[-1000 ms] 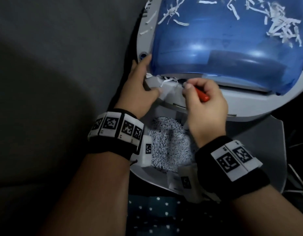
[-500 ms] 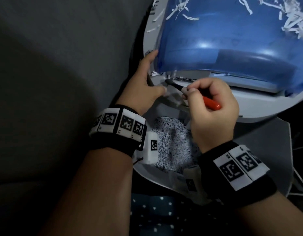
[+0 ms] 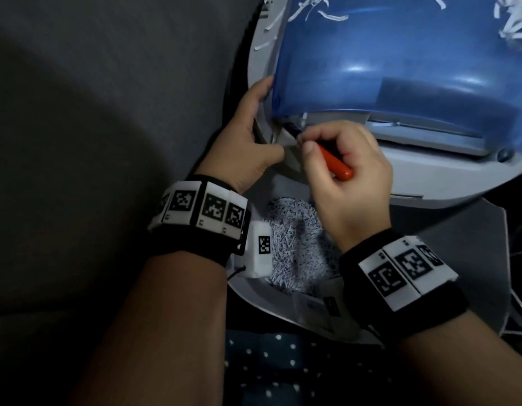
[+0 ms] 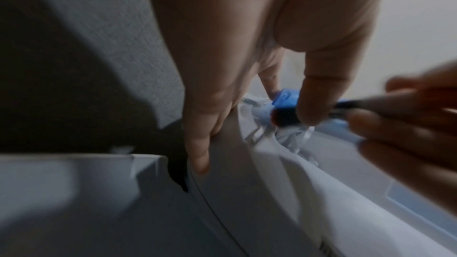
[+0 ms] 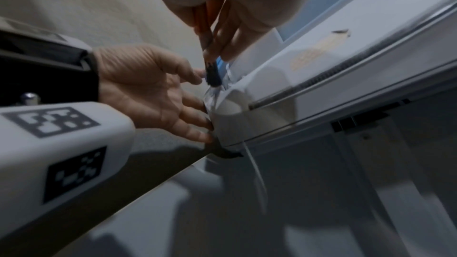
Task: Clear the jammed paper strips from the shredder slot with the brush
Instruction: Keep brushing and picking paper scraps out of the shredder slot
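The shredder head [image 3: 429, 177] is grey with a blue see-through cover [image 3: 400, 68] and stands tilted up over its bin. My right hand [image 3: 347, 177] pinches a brush with an orange handle [image 3: 334, 165]. Its dark bristles [image 5: 211, 73] are poked into the left end of the slot [image 5: 346, 73]. Crumpled white paper strips [image 4: 294, 138] hang just below the bristles [image 4: 284, 117]. My left hand [image 3: 248, 142] rests on the head's left corner, fingers [image 5: 195, 124] straight along its side and thumb [image 4: 319, 89] beside the brush tip.
The open bin [image 3: 294, 244] below my wrists holds a heap of shredded paper. Loose strips [image 3: 312, 10] lie on the blue cover. A grey fabric surface [image 3: 107, 112] fills the left side. Dotted dark cloth [image 3: 268, 361] lies at the bottom.
The brush tip has gone from the paper clump at the slot's front deeper into its left end. Less white paper shows there. My left hand stays on the corner.
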A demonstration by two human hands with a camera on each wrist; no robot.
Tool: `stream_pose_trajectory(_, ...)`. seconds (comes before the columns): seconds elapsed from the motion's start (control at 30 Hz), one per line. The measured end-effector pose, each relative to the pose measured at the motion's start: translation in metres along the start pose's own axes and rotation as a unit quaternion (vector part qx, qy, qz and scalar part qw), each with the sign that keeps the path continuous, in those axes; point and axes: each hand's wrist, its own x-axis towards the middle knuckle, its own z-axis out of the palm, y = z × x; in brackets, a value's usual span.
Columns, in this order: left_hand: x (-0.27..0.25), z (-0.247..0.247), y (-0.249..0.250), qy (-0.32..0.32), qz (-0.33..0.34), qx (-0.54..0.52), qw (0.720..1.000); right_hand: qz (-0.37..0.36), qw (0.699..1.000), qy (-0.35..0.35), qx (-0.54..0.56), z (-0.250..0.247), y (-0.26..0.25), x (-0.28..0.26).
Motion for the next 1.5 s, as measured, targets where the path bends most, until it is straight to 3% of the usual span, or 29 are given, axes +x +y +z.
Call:
stream_pose_trajectory(0.1,-0.002,-0.001,0.003,0.0,-0.008,0.0,1.0,0.007,0.996,-0.085,-0.031,0.006,0.005,-0.001)
stream_pose_trajectory(0.17,-0.003,-0.001,0.004,-0.002,-0.011,0.009,1.0,0.026,0.998,-0.054,-0.033,0.003,0.005,-0.003)
stream_pose_trajectory(0.27,-0.004,-0.003,0.005,-0.001,-0.015,0.02,1.0,-0.001,1.0,0.02,-0.018,-0.005,0.0,0.0)
stream_pose_trajectory(0.4,-0.004,-0.003,0.007,0.0,-0.019,0.03,0.999,0.005,0.999,-0.018,-0.047,-0.004,0.005,0.002)
stream_pose_trajectory(0.57,-0.003,-0.001,0.006,0.008,-0.026,0.035,0.999,0.036,0.995,0.07,-0.061,-0.013,0.01,0.004)
stream_pose_trajectory(0.67,0.0,0.0,0.005,0.016,-0.022,0.033,0.999,0.005,0.998,-0.008,-0.066,-0.006,0.005,0.0)
stream_pose_trajectory(0.73,0.0,0.002,0.004,0.027,-0.026,0.04,0.999,0.026,0.996,-0.035,-0.079,-0.003,0.009,-0.002)
stream_pose_trajectory(0.9,0.001,0.002,0.003,0.046,-0.021,0.073,0.996,0.066,0.993,0.066,-0.069,-0.015,0.011,0.005)
stream_pose_trajectory(1.07,0.004,0.004,0.003,0.067,-0.001,0.104,0.992,0.025,0.996,-0.054,-0.067,-0.003,0.003,-0.001)
stream_pose_trajectory(1.2,0.005,0.009,0.0,0.101,0.009,0.135,0.986,0.092,0.99,0.045,-0.092,-0.02,0.015,0.009)
stream_pose_trajectory(1.27,0.006,0.011,0.0,0.117,0.006,0.149,0.982,0.088,0.989,0.074,-0.094,-0.027,0.015,0.009)
stream_pose_trajectory(1.33,0.007,0.014,0.001,0.137,0.005,0.169,0.976,0.065,0.994,0.049,-0.078,-0.025,0.01,0.006)
stream_pose_trajectory(1.43,0.006,0.02,0.001,0.165,0.01,0.191,0.968,0.036,0.996,-0.045,-0.066,-0.017,0.008,0.001)
stream_pose_trajectory(1.5,0.007,0.023,0.001,0.174,0.002,0.2,0.964,0.056,0.995,-0.026,-0.074,-0.02,0.013,0.003)
